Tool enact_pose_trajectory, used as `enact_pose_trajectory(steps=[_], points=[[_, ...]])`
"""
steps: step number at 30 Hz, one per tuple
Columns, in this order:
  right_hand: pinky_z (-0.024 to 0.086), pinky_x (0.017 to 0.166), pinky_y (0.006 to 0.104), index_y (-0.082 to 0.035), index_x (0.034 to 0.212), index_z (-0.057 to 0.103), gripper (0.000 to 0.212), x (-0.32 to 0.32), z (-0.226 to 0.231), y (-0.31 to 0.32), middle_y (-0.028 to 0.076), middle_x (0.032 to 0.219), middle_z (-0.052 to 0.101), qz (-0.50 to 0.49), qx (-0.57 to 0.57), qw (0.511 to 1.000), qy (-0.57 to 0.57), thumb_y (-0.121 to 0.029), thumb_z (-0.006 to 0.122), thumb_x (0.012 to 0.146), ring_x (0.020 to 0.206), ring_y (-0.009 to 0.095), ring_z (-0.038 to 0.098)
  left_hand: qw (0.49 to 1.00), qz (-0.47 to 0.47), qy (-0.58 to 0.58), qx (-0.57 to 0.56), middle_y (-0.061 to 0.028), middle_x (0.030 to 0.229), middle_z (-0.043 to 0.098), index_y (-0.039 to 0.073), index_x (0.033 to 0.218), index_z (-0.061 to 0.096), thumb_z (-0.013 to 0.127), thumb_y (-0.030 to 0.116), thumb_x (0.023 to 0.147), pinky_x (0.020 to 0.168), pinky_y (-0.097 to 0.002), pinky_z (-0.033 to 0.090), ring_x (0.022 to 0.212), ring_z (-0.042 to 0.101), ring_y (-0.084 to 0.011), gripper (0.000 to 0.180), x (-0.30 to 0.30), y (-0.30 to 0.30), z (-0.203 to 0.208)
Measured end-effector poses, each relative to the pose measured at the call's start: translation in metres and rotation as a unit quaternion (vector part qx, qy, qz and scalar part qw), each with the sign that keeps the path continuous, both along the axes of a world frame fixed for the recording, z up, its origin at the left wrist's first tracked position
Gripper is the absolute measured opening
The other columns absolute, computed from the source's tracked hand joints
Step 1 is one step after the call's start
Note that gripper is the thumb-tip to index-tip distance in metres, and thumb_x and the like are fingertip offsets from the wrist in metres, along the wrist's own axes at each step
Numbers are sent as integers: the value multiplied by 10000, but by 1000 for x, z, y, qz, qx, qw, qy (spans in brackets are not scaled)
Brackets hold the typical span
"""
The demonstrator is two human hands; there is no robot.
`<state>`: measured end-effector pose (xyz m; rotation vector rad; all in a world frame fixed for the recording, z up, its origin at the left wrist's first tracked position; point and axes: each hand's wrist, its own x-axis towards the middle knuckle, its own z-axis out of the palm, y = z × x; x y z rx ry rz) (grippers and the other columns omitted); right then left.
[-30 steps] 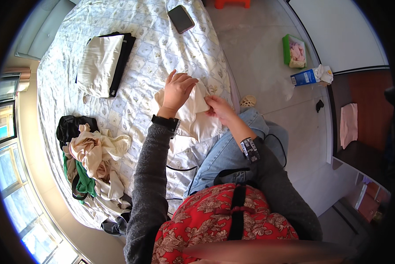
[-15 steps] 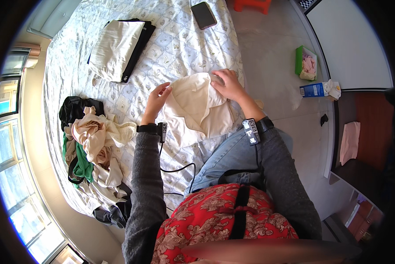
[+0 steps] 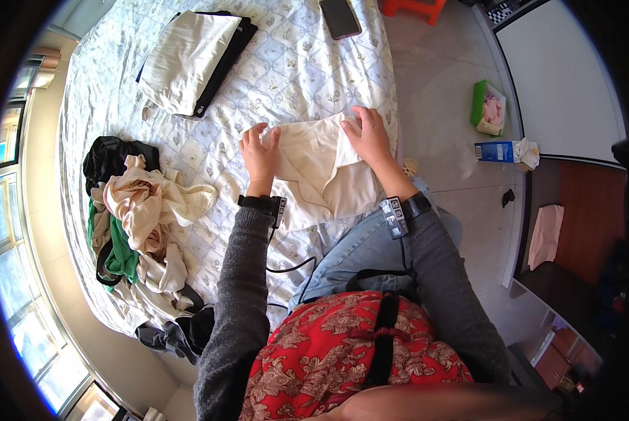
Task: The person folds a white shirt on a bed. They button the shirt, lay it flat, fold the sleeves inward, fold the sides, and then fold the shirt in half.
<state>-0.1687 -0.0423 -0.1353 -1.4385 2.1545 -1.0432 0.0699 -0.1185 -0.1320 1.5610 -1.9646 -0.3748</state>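
A cream collared shirt (image 3: pixel 318 184) lies on the bed in front of me, its front facing up and the collar away from me. At the collar's left edge is my left hand (image 3: pixel 260 158), fingers raised and apart, with the thumb beside the cloth. My right hand (image 3: pixel 370 142) holds the right side of the collar between thumb and fingers. The undersides of both hands are partly hidden.
A crumpled heap of clothes (image 3: pixel 136 210) lies at the left. Folded garments (image 3: pixel 188 63), cream over black, are at the far left, and a phone (image 3: pixel 340 17) at the far edge. On the floor stand a green box (image 3: pixel 478 105) and a blue carton (image 3: pixel 495 151).
My left hand has loosened from the collar's left edge and its fingers have spread. The right hand stays at the collar's right side. The whole view has shifted slightly.
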Motion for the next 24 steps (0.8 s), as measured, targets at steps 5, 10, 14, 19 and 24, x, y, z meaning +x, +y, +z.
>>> enact_pose_trajectory(steps=[5, 10, 14, 19, 24], points=[[441, 898, 422, -106, 1100, 628, 296, 25, 21, 45, 99, 1074, 563, 143, -128, 973, 125, -183, 686, 820, 978, 312, 536, 990, -112, -29, -78, -96, 1127, 579, 111, 1105, 620, 712, 142, 785, 932, -439, 402, 1049, 517, -315, 334, 20, 56, 16], [456, 856, 372, -119, 968, 679, 185, 49, 25, 94, 59, 1025, 553, 297, -112, 941, 120, -150, 706, 787, 964, 262, 544, 960, -275, -21, -52, -71, 1253, 565, 147, 1107, 643, 706, 140, 796, 962, -434, 410, 1190, 510, -309, 318, 30, 123, 20], [469, 796, 378, -118, 904, 693, 158, 39, 20, 102, 52, 989, 546, 254, -88, 955, 122, -106, 712, 747, 931, 252, 563, 953, -289, -68, -61, -56, 1290, 563, 177, 1150, 662, 704, 193, 811, 964, -424, 411, 1207, 505, -308, 342, 26, 141, 15], [470, 758, 388, -122, 889, 699, 152, 47, 16, 110, 47, 924, 547, 258, -92, 958, 86, -117, 727, 740, 886, 256, 568, 949, -300, -88, -28, -30, 1254, 594, 196, 1131, 681, 702, 205, 811, 874, -403, 446, 1022, 556, -265, 321, 22, 144, 7], [469, 744, 387, -110, 863, 688, 128, 58, 11, 112, 45, 867, 547, 247, -80, 960, 104, -141, 729, 746, 842, 255, 573, 951, -295, -11, -91, -28, 1179, 636, 165, 1048, 708, 707, 131, 791, 816, -389, 475, 939, 577, -264, 259, 21, 145, -1]])
